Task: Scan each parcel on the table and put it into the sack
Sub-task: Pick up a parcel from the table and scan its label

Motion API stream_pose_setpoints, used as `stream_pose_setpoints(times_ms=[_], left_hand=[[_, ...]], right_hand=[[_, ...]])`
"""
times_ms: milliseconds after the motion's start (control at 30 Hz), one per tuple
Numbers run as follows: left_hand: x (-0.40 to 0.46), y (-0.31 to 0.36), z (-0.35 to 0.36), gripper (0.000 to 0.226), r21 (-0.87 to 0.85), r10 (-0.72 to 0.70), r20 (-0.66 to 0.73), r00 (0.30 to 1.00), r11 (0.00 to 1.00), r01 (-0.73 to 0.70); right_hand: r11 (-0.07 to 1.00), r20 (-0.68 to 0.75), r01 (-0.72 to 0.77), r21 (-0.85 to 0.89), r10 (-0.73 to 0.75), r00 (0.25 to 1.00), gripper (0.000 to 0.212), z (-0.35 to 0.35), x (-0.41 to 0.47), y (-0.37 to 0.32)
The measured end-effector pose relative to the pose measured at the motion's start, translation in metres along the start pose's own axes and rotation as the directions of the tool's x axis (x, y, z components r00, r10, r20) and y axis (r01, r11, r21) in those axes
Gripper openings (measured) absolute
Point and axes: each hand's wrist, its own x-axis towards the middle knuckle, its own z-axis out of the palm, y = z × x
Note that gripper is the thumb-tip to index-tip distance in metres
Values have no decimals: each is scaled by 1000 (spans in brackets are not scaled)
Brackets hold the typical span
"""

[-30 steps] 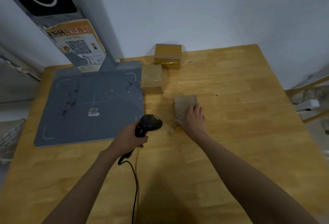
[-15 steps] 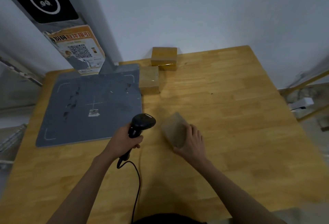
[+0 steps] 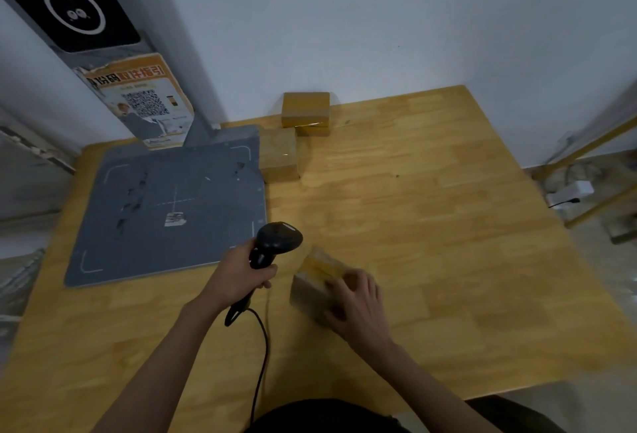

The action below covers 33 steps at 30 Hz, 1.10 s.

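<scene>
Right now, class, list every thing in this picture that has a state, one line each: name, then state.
Left hand: grips the barcode scanner.
Barcode scanner: held up, head toward the parcel.
Right hand: fingers curled over a parcel.
Held parcel: tilted, near the table's front edge.
Two more parcels: resting untouched by the wall.
Sack: not in view.

The scene is dim and evenly lit, with muted colour and soft grain. Wide-angle distortion bends the table (image 3: 448, 226) edges and the wall lines outward. The right hand (image 3: 358, 305) and the parcel (image 3: 313, 281) it holds are smeared by motion blur. A faint glare streak marks the taped parcel (image 3: 279, 153) farther back.
</scene>
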Motion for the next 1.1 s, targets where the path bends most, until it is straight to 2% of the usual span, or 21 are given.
stream_pose_setpoints(times_ms=[167,333,400,533,633,767,900,967,1100], left_hand=[[-8,-8,-6,34,33,-2,-18,1000,999,3],[-11,-10,-6,36,44,15,-15,1000,999,-14],[-11,-7,-6,36,45,19,-16,1000,999,-18],[-12,-4,-6,36,35,32,-23,999,999,-31],[-16,-4,-4,35,45,43,-9,999,998,-43],[-18,-1,0,37,79,44,6,999,996,-44],[-21,0,3,38,105,52,10,999,993,-53],[-23,1,3,38,106,55,13,998,993,-56],[-25,3,4,39,107,53,10,999,993,-54]], right_hand=[[980,176,-159,117,137,975,71,-12,8,7],[979,316,-171,114,127,940,89,-36,22,9],[988,259,-130,85,104,960,93,-41,28,8],[996,23,-59,-74,61,998,101,-40,33,8],[994,71,-35,-106,43,997,105,-25,22,11],[997,164,-51,63,40,986,100,-10,0,15],[993,197,-56,102,35,980,106,-5,-11,15],[988,166,-97,124,76,983,111,-5,-11,15],[994,-4,-74,85,75,997,97,-7,-7,16]])
